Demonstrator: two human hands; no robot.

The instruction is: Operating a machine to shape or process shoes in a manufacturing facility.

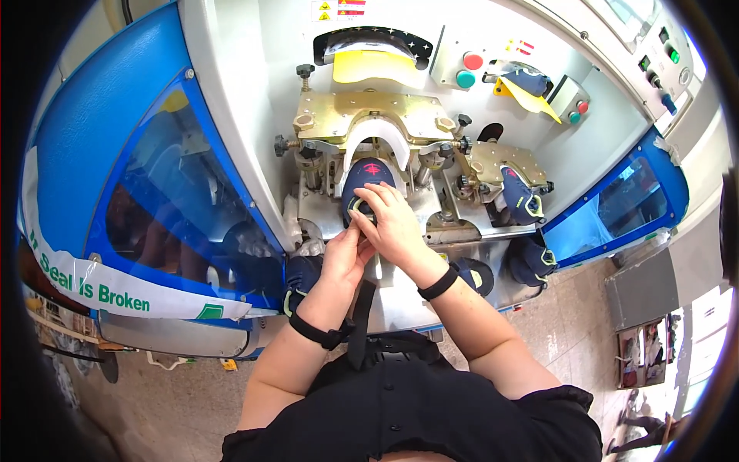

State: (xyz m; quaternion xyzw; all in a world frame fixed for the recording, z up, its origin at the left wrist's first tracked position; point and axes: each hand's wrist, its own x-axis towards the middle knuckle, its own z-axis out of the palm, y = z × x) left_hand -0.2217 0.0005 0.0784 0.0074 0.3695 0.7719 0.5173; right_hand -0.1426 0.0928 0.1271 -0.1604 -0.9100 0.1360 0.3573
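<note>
Both hands on navy shoe upper (368, 179) in brass clamp (375, 119): right hand (392, 223) grasping its collar, left hand (346, 254) pinching lower edge. My worry: fingers caught if clamp closes, upper seated crooked.

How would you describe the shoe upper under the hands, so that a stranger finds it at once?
Start at the white machine with blue side guards, then find the brass-coloured clamp plate at its middle. Just below sits a dark navy shoe upper with a red mark. Unlike the similar upper at the right station, both hands touch it.
</note>
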